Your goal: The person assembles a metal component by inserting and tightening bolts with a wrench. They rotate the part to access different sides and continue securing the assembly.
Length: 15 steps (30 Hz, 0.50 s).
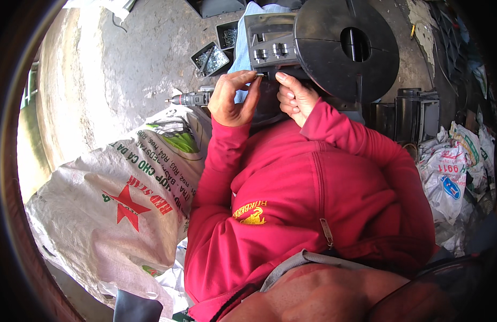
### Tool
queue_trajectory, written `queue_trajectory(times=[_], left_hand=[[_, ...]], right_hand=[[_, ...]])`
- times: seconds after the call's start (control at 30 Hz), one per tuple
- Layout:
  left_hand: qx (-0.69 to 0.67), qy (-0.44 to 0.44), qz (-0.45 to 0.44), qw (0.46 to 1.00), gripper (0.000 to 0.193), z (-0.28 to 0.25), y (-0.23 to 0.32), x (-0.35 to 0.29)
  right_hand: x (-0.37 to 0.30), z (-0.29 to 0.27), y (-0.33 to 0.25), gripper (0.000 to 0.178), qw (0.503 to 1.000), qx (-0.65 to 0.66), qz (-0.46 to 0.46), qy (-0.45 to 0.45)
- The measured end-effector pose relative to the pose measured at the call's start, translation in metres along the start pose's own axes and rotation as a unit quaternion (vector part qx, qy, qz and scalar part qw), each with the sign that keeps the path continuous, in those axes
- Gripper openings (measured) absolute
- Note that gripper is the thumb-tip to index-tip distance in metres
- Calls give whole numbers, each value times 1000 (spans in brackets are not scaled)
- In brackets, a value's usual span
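My left hand (pixel 235 97) is closed in a pinch, thumb against forefinger, on a small shiny metal piece (pixel 261 74), too small to tell if it is a screw or a pin. Close beside it on the right, my right hand (pixel 297 97) has its fingers curled and its thumb laid along them. What it grips, if anything, is hidden. Just beyond both hands lies a black plastic part with a large round disc (pixel 326 59) and a flat bracket (pixel 267 40) carrying small metal fittings (pixel 279 50). A light blue cloth (pixel 242 56) shows under the bracket's left side.
Two small black trays of metal fasteners, one nearer (pixel 211 59) and one farther (pixel 227 35), stand left of the bracket. A power drill (pixel 190 99) lies by my left wrist. A white woven sack (pixel 93 214) covers the left. Black plastic parts (pixel 408 114) and bags (pixel 447 177) are at right.
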State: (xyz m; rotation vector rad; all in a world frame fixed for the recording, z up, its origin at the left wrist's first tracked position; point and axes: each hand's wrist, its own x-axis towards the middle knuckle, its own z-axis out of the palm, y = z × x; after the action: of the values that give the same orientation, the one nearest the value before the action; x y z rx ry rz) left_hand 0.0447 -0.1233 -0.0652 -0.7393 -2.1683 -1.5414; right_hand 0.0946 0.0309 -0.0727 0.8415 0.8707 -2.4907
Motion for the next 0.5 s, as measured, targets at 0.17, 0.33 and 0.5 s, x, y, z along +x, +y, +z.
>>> queue_trajectory(times=[0.17,0.33,0.5], left_hand=[[64,-27,84,994,30,4,-7,2],[114,-64,120,984,29,3,-1,7],[143,-94,134,976,30,2,-1,11]], right_hand=[[2,-5,5,31,1000,24,-4,-14],[11,-16,15,28,998,48,-16,-40],[13,-21,21,26,997,50,-25,-52]])
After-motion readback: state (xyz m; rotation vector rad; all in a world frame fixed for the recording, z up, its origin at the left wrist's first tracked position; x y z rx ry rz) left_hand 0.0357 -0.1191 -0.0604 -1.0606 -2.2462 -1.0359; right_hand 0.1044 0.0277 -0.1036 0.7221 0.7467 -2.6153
